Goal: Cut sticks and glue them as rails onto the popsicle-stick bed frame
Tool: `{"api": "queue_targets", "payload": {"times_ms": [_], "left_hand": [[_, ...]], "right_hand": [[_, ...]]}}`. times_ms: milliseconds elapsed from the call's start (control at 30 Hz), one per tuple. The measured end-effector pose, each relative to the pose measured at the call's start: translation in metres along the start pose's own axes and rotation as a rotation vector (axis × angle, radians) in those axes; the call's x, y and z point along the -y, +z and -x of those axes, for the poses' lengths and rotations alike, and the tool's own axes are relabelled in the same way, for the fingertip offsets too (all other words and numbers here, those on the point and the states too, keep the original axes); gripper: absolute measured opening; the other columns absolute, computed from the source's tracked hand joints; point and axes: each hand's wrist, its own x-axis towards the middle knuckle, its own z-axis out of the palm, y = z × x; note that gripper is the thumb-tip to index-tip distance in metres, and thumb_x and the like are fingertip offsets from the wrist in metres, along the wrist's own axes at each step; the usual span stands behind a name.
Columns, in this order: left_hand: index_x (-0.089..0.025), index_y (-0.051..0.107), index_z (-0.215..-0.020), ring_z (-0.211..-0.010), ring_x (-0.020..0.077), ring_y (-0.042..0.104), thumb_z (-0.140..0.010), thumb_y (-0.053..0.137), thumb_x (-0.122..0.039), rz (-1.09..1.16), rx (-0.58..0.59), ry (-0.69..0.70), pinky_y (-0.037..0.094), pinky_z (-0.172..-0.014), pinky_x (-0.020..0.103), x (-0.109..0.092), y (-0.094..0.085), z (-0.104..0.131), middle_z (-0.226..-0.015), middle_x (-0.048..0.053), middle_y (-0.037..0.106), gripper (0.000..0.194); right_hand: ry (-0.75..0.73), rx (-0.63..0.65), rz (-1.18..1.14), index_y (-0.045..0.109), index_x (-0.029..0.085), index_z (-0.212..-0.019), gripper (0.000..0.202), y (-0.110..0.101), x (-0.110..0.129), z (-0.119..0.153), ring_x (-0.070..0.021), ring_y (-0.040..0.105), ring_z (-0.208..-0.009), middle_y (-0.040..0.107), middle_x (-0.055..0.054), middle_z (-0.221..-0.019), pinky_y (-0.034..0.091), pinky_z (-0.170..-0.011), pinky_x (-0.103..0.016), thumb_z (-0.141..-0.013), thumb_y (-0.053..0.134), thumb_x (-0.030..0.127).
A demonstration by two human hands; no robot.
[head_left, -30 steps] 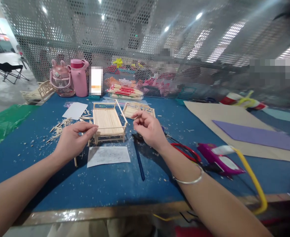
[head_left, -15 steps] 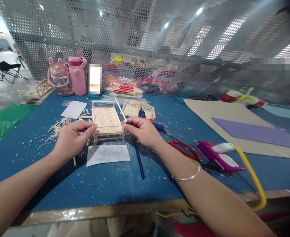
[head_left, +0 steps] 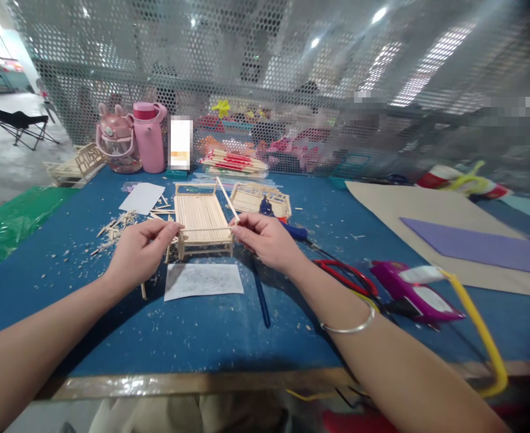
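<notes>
A small bed-like model (head_left: 199, 210) made of pale wooden sticks stands on the blue table. Across its front runs a thin wooden stick (head_left: 208, 228). My left hand (head_left: 141, 249) pinches the left end of that stick between thumb and fingers. At the right end, my right hand (head_left: 267, 240) pinches the corner where a second stick (head_left: 227, 198) slants back along the model's side. Whether the front stick touches the model, I cannot tell. Below the model lies a white paper (head_left: 204, 281).
Stick offcuts (head_left: 115, 228) lie left; another stick model (head_left: 251, 201) sits behind. To the right are a blue-handled tool (head_left: 294, 230), a magenta device (head_left: 413, 294) with a yellow strip, and a purple sheet (head_left: 476, 243). Pink bottles (head_left: 148, 141) stand at the back by a perforated metal screen (head_left: 246, 72).
The view has shifted slightly, so everything sits a little further right. Both hands keep their pinch on the stick at the model's front, with no clear movement relative to it.
</notes>
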Motion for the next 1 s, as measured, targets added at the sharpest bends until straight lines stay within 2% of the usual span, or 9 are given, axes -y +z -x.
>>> {"api": "queue_targets", "payload": {"times_ms": [167, 300, 467, 667, 900, 1000], "left_hand": [[-0.019, 0.071, -0.085, -0.075, 0.0182, 0.063, -0.086, 0.040, -0.040, 0.153, -0.044, -0.067, 0.049, -0.068, 0.029, -0.0003, 0.0011, -0.0004, -0.080, 0.005, 0.071, 0.037], [-0.018, 0.069, -0.087, -0.075, 0.0175, 0.062, -0.087, 0.037, -0.040, 0.193, -0.044, -0.105, 0.049, -0.068, 0.029, 0.0007, 0.0012, -0.0006, -0.082, 0.005, 0.071, 0.039], [-0.019, 0.068, -0.082, -0.075, 0.0174, 0.061, -0.084, 0.043, -0.037, 0.114, -0.053, -0.111, 0.048, -0.068, 0.029, -0.0006, -0.0006, -0.0007, -0.081, 0.005, 0.070, 0.031], [-0.020, 0.068, -0.079, -0.058, 0.0147, 0.056, -0.076, 0.057, -0.041, 0.029, -0.021, -0.083, 0.044, -0.053, 0.026, 0.0000, 0.0014, 0.0003, -0.074, 0.003, 0.070, 0.024], [-0.019, 0.069, -0.079, -0.062, 0.0156, 0.058, -0.076, 0.057, -0.040, -0.038, -0.018, -0.024, 0.044, -0.057, 0.028, 0.0023, 0.0006, -0.0008, -0.075, 0.003, 0.070, 0.025], [-0.019, 0.069, -0.079, -0.063, 0.0157, 0.059, -0.077, 0.056, -0.040, -0.061, -0.018, -0.017, 0.045, -0.058, 0.028, 0.0017, 0.0001, -0.0009, -0.074, 0.003, 0.070, 0.025]], "right_hand": [[0.000, -0.003, 0.009, 0.056, 0.016, -0.079, 0.019, 0.0005, 0.0006, 0.0003, -0.0066, 0.038, -0.052, 0.047, 0.005, -0.061, 0.031, -0.049, -0.022, -0.077, 0.056, 0.035], [-0.008, -0.012, 0.007, 0.056, 0.016, -0.080, 0.019, 0.0012, 0.0005, 0.0006, -0.0069, 0.040, -0.054, 0.050, 0.004, -0.065, 0.032, -0.050, -0.022, -0.076, 0.056, 0.035], [-0.002, -0.013, -0.001, 0.055, 0.016, -0.079, 0.018, 0.0016, 0.0008, 0.0011, -0.0065, 0.039, -0.053, 0.049, 0.004, -0.064, 0.032, -0.050, -0.022, -0.076, 0.056, 0.034], [-0.007, -0.010, 0.006, 0.055, 0.016, -0.079, 0.017, 0.0025, 0.0016, 0.0013, -0.0062, 0.038, -0.052, 0.048, 0.005, -0.063, 0.030, -0.049, -0.022, -0.077, 0.056, 0.033], [0.019, 0.027, -0.032, 0.056, 0.015, -0.085, 0.018, -0.0025, 0.0011, 0.0013, -0.0058, 0.038, -0.050, 0.049, 0.005, -0.063, 0.029, -0.047, -0.022, -0.072, 0.056, 0.027], [0.035, -0.008, -0.055, 0.055, 0.015, -0.088, 0.022, -0.0052, -0.0001, 0.0007, -0.0057, 0.038, -0.050, 0.050, 0.004, -0.064, 0.030, -0.048, -0.022, -0.067, 0.055, 0.024]]}}
